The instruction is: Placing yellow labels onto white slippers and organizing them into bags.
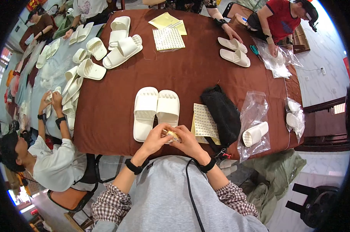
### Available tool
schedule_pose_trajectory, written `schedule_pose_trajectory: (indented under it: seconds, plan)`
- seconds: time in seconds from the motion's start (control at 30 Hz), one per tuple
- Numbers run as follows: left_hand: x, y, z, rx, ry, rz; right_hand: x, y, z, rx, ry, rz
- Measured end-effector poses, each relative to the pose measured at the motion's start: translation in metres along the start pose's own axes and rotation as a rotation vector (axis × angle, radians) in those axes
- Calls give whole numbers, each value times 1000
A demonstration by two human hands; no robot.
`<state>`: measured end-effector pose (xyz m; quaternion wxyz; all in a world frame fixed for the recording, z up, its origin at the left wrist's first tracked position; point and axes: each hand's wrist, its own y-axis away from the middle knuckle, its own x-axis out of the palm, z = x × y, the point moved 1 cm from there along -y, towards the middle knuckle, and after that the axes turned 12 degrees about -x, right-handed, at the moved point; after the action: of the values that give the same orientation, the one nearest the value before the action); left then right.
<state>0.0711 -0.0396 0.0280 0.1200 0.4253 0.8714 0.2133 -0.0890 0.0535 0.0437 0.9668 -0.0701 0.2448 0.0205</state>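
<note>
Close in front of me, my left hand [158,140] and my right hand [187,142] meet over a small curled yellowish sticker sheet [174,137]. Fingers of both hands pinch it, and they hide part of it. Just beyond lies a pair of white slippers [146,114], side by side with the toes pointing away from me. My hands overlap the heel end of the right slipper [168,106]. To the right of my hands a larger sheet of printed stickers [206,121] rests on the brown cloth, partly under a black cloth bag [220,108].
Clear plastic bags hold slippers [255,134] at the right. More white slippers [122,50] lie at the far left, and sticker sheets [168,34] at the far side. Co-workers sit around the brown-covered table [190,73]; one person's hand [233,34] touches slippers.
</note>
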Motion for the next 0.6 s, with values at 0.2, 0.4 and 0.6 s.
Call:
schedule_pose_trajectory:
  seconds: [0.2, 0.4, 0.6]
  plan:
    - [-3, 4, 28, 56, 169, -87, -2, 6, -2, -43, 93, -95]
    - [1, 22, 12, -12, 135, -127, -4, 11, 0, 62, 0, -104]
    - [3, 32, 5, 80, -74, -223, 1, 9, 6, 96, -3, -18]
